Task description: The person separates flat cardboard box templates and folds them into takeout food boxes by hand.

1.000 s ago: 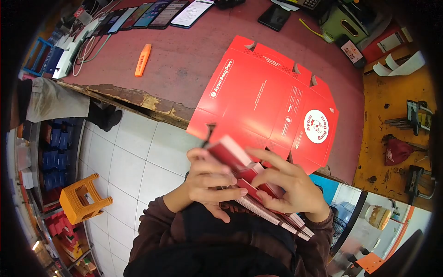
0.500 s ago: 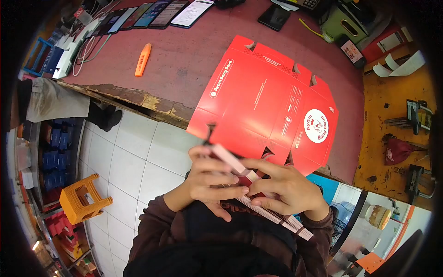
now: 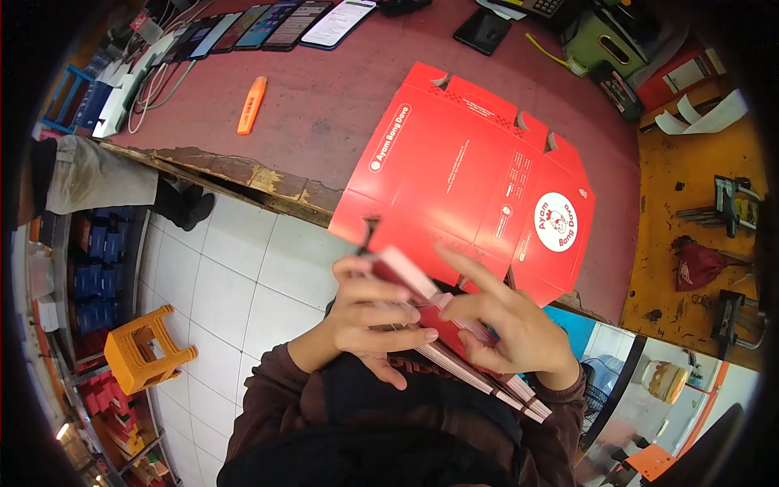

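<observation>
A stack of folded red cardboard boxes (image 3: 456, 357), pale along its edges, is held slantwise in front of my body. My left hand (image 3: 373, 312) grips its upper left end, with the fingers bent over it. A pale flap (image 3: 408, 274) beside those fingers is blurred. My right hand (image 3: 507, 325) is at the stack's right side, fingers apart; its index finger stretches upward and the middle finger and thumb are close to the red face. Beyond both hands, a flattened red box sheet (image 3: 454, 178) with white print lies on the table, reaching over its front edge.
On the red table (image 3: 324, 122) lie an orange highlighter (image 3: 251, 105), several phones (image 3: 304, 24) in a row and a black phone (image 3: 482, 31). An orange stool (image 3: 150, 349) stands on the tiled floor. A person's leg (image 3: 101, 174) shows at the left.
My right hand has lifted its index finger off the stack and spread its fingers, uncovering more of the red face. My left hand stays almost where it was.
</observation>
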